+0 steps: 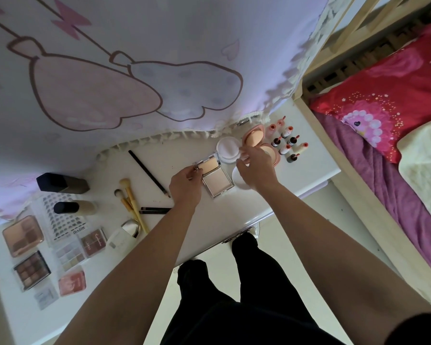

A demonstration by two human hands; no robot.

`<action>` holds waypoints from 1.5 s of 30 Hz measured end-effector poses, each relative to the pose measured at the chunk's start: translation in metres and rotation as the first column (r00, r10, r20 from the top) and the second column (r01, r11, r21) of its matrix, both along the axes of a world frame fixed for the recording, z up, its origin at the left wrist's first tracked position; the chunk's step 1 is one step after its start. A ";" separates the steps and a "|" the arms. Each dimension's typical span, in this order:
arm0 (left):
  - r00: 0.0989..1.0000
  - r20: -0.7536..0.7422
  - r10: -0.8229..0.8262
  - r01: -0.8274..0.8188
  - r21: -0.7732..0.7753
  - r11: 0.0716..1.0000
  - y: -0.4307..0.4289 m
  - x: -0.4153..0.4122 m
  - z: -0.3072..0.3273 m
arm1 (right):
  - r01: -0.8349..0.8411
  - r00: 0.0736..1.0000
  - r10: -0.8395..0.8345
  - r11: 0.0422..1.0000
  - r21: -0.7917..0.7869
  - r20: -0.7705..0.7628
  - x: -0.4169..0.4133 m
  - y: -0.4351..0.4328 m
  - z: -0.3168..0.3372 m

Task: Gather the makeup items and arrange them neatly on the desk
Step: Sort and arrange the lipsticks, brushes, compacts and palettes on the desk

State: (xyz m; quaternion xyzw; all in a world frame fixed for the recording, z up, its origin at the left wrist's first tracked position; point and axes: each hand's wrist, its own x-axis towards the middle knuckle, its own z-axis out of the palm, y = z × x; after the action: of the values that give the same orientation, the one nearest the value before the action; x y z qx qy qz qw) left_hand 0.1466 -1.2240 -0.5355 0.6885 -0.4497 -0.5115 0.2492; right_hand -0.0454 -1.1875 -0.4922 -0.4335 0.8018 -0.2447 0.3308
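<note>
Holding two compacts on the white bench [209, 220]: my left hand [186, 183] has its grip closed on the open silver square compact [218, 184], and my right hand [255, 169] pinches the open round pink compact [253, 138]. A careless swing could topple the small bottles [284, 149] just beside.

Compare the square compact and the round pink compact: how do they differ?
The square compact has a silver case; the round compact is peach-pink. The square compact lies nearer the front edge of the desk, the round compact farther back. The left hand holds the square compact's lid; the right hand is at the round compact. Both stand open.
</note>
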 end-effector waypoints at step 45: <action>0.894 0.355 -0.274 0.254 0.104 0.962 0.041 0.177 0.086 | -0.349 0.936 0.350 0.904 0.246 0.043 0.166 -0.005 0.013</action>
State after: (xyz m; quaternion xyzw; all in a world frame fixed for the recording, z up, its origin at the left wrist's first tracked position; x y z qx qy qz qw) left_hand 0.3234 -1.1832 -0.4498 0.7109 -0.5632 -0.4152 0.0704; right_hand 0.1208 -1.1928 -0.4790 -0.5251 0.7358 -0.0783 0.4204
